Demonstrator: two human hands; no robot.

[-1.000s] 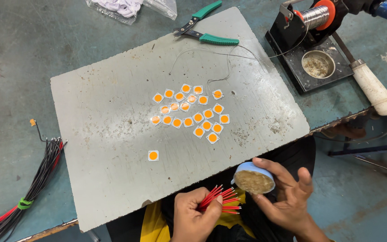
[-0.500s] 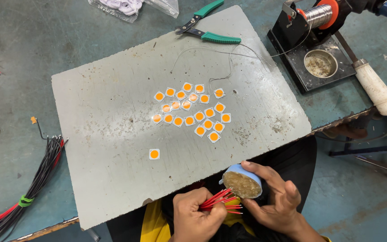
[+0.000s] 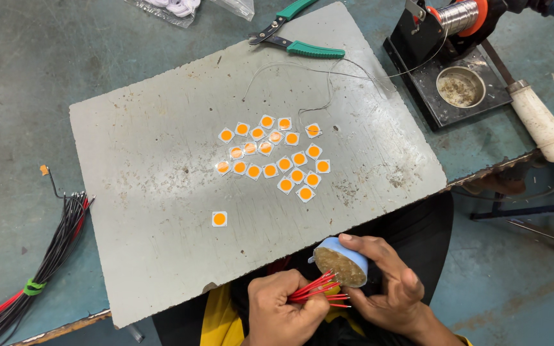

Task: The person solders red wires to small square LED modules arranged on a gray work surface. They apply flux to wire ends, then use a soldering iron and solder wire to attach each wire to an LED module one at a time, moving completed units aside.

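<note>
While the left hand (image 3: 286, 312) grips red wires (image 3: 318, 290), the right hand (image 3: 389, 291) holds a blue tin (image 3: 341, 264).

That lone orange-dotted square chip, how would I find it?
Start at the grey slab on the bench, where a cluster of chips lies mid-slab. Nearer the person, to the lower left, sits the lone chip, apart from the rest, touching none.

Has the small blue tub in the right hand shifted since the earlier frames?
Yes. The blue tub has dropped away from the grey slab's near edge, toward the person's lap and the red wires.
</note>
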